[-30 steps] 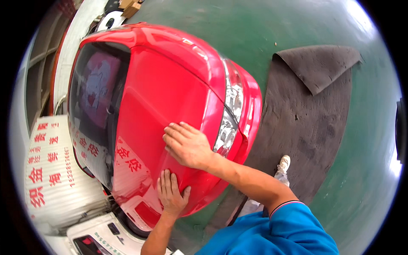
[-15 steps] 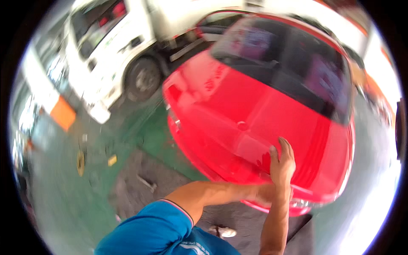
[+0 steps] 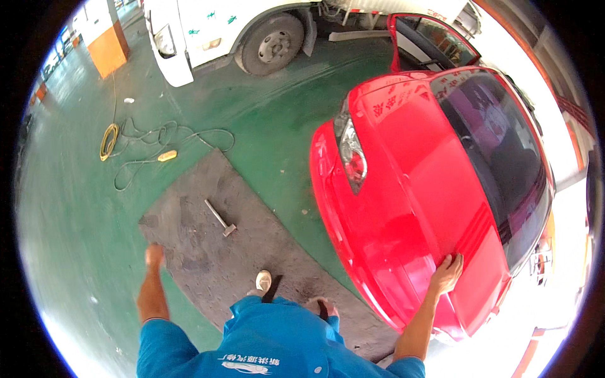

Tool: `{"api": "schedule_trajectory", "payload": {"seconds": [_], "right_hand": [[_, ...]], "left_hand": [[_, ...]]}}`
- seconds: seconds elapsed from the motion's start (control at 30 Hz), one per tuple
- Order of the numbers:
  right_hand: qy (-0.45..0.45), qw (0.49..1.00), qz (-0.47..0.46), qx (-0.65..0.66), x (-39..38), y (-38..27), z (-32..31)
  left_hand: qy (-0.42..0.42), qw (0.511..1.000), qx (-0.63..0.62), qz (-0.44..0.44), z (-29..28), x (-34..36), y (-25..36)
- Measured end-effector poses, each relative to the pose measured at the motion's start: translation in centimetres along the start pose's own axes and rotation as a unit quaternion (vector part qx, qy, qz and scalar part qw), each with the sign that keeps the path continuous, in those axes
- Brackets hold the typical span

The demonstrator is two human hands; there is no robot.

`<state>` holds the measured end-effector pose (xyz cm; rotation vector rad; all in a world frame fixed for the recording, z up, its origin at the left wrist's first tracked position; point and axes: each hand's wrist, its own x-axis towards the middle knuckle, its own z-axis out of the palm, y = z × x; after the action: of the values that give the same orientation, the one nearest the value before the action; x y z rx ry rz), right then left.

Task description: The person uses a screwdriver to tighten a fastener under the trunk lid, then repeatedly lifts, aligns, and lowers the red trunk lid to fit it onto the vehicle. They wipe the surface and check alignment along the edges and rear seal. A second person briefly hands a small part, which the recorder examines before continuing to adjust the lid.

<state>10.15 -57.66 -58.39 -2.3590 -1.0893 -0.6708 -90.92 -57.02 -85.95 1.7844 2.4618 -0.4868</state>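
A red car (image 3: 409, 214) stands in front of me to the right, its bonnet closed. Over the near part of the bonnet is my right hand (image 3: 447, 274), fingers extended and holding nothing; it appears to rest on the red paint. My left hand (image 3: 154, 256) hangs out to the left, near the edge of a dark grey mat (image 3: 189, 246). Motion smears its fingers, so their pose is unclear. On the mat lies a hammer (image 3: 220, 218) with a metal head, out of reach of both hands.
A white truck (image 3: 214, 38) with a large wheel (image 3: 272, 45) is parked at the far left. The car's far-side door (image 3: 435, 41) stands ajar. Cable with a yellow coil (image 3: 109, 142) and a yellow block (image 3: 167, 155) lies on the green floor (image 3: 271, 126). An orange-and-white pillar (image 3: 106, 50) rises behind.
My view has swung left and down. My left arm, which reached across to the right beside the other arm, is now out at the left. My right hand has come down to the bonnet.
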Motion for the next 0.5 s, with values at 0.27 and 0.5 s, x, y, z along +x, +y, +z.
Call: {"api": "schedule_trajectory", "payload": {"seconds": [0.27, 0.5], "right_hand": [[-0.014, 0.998, 0.002, -0.062, 1.6, -1.5, 1.1], [-0.096, 0.985, -0.110, 0.093, 10.5, -26.2, 9.8]], "left_hand": [[-0.007, 0.998, -0.030, 0.048, 9.7, -0.6, 1.3], [-0.202, 0.916, -0.347, -0.015, 9.3, -1.0, 32.8]]}}
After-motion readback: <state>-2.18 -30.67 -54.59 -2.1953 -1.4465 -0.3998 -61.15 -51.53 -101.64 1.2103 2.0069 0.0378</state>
